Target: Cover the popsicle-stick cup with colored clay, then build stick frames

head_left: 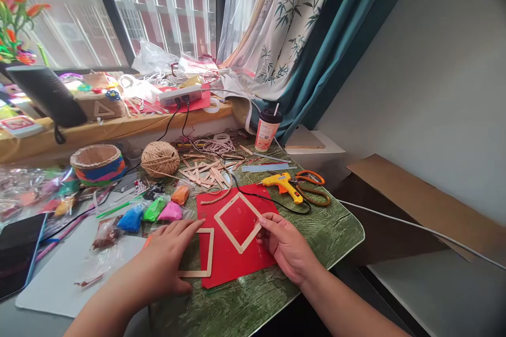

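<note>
On a red sheet (233, 268) lies a square frame of wooden sticks (231, 235), turned like a diamond. My right hand (285, 245) pinches its right corner between thumb and fingers. A second stick frame (211, 253) overlaps the sheet's left edge, partly hidden under my left hand (168, 253). The fingers of that hand are stretched out and apart, hovering over or resting on this frame; contact cannot be made out. Behind the sheet sits a yellow glue gun (282, 183) with its black cord.
Orange-handled scissors (316, 195), a lidded cup (268, 130), loose sticks (205, 172) and a twine ball (160, 159) stand behind. Colored clay packets (154, 210) and a phone (20, 253) lie left. The table's edge (348, 250) curves at the right.
</note>
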### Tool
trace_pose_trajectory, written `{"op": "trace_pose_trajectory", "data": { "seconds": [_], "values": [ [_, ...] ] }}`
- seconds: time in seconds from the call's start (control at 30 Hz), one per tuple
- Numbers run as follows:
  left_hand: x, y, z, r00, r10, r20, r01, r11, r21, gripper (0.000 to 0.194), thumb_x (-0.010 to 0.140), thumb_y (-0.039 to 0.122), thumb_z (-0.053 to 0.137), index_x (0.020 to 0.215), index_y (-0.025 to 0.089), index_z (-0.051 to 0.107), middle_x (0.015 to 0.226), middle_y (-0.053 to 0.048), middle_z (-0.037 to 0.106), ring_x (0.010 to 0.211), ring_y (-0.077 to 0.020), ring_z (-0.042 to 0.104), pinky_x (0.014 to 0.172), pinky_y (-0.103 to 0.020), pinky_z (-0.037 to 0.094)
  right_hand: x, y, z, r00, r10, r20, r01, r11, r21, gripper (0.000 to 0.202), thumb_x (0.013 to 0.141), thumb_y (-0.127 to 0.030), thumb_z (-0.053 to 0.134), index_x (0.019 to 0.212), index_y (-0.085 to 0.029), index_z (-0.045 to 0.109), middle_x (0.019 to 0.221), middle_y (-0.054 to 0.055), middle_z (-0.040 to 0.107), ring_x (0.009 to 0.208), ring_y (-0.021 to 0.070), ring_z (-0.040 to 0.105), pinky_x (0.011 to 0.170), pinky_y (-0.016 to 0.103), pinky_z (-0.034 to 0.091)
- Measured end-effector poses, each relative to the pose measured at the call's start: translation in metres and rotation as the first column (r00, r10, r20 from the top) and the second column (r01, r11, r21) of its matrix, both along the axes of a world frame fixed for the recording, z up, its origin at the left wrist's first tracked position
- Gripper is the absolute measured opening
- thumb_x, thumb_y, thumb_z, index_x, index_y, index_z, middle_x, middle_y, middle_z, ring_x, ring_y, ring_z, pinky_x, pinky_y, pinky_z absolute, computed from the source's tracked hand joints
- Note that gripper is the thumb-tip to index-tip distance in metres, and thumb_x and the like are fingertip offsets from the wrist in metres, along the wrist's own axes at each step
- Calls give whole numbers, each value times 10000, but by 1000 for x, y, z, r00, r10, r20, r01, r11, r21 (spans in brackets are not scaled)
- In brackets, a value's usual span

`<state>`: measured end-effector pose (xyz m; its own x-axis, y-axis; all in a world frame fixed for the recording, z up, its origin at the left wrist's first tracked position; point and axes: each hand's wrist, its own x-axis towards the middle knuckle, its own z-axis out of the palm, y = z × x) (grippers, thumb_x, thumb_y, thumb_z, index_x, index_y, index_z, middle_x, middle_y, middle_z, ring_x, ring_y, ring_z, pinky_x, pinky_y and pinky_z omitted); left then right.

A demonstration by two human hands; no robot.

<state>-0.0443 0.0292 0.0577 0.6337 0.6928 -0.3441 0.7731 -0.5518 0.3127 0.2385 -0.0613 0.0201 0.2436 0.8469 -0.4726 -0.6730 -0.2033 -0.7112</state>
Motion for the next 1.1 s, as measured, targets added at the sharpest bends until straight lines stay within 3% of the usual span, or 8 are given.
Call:
{"op": "trace_pose_trajectory", "data": {
  "seconds": [0.17, 0.33, 0.43, 0.57, 0.87, 0.93, 1.03, 1.1],
  "values": [
    [5, 2, -7, 997, -49, 65, 44, 997, 67, 908, 702, 276, 746, 1576, 213, 508, 1612, -167, 569, 1511, -393, 499, 1267, -605, 338, 3, 0, -4, 999, -2, -46, 0, 999, -33, 446, 565, -369, 1018, 786, -195, 673, 687, -28, 692, 587, 120, 595, 541, 228, 477],
    [10, -2, -1, 997, -53, 50, 46, 991, 127, 777, 718, 317, 731, 1471, 182, 595, 1527, -178, 635, 1426, -408, 570, 1215, -602, 396, 3, 1, -7, 998, 19, -52, -20, 1000, -16, 444, 571, -373, 995, 797, -203, 653, 646, -40, 665, 584, 126, 597, 541, 229, 475],
    [11, -8, 2, 998, -57, 2, 57, 993, 100, 883, 677, 370, 779, 1523, 235, 569, 1595, -166, 581, 1471, -450, 524, 1207, -644, 390, 4, -1, -8, 997, 22, -69, -22, 1000, 0, 453, 580, -382, 994, 801, -202, 642, 665, -38, 673, 584, 124, 599, 549, 232, 483],
    [9, -11, -1, 998, -65, -18, 66, 994, 89, 944, 637, 270, 756, 1557, 283, 544, 1594, -151, 586, 1462, -458, 542, 1188, -658, 415, 1, -3, -10, 998, -3, -62, 4, 1000, 22, 465, 590, -401, 995, 804, -203, 633, 651, -49, 657, 580, 119, 594, 550, 229, 484],
    [28, -12, -20, 942, -141, 304, 25, 935, 354, 762, 717, 321, 798, 1436, 254, 553, 1443, -162, 655, 1338, -424, 612, 1129, -630, 461, 1, -4, -8, 995, -21, -96, 26, 999, 44, 490, 566, -400, 1014, 809, -205, 636, 674, -47, 670, 575, 114, 593, 541, 229, 504],
    [32, -9, -23, 923, -176, 341, 33, 921, 388, 811, 717, 349, 823, 1465, 261, 524, 1501, -162, 619, 1370, -436, 583, 1143, -646, 441, 1, -6, -7, 996, -9, -84, 13, 999, 50, 492, 570, -407, 1015, 805, -202, 635, 669, -46, 671, 574, 112, 596, 545, 227, 512],
    [26, -2, -22, 892, -144, 429, -44, 916, 399, 587, 829, 335, 754, 1369, 266, 536, 1420, -142, 665, 1331, -391, 618, 1112, -590, 481, -1, -9, -6, 1000, 19, -22, -18, 999, 47, 505, 582, -443, 1016, 796, -197, 630, 648, -49, 656, 564, 111, 601, 551, 229, 524],
    [20, -1, -20, 869, -123, 480, -84, 918, 387, 566, 889, 380, 734, 1392, 271, 498, 1406, -144, 668, 1319, -373, 630, 1103, -571, 496, -5, -11, -5, 998, 51, 36, -53, 997, 60, 524, 595, -482, 1016, 786, -194, 622, 652, -46, 656, 570, 116, 612, 562, 239, 542]
  ]
}}
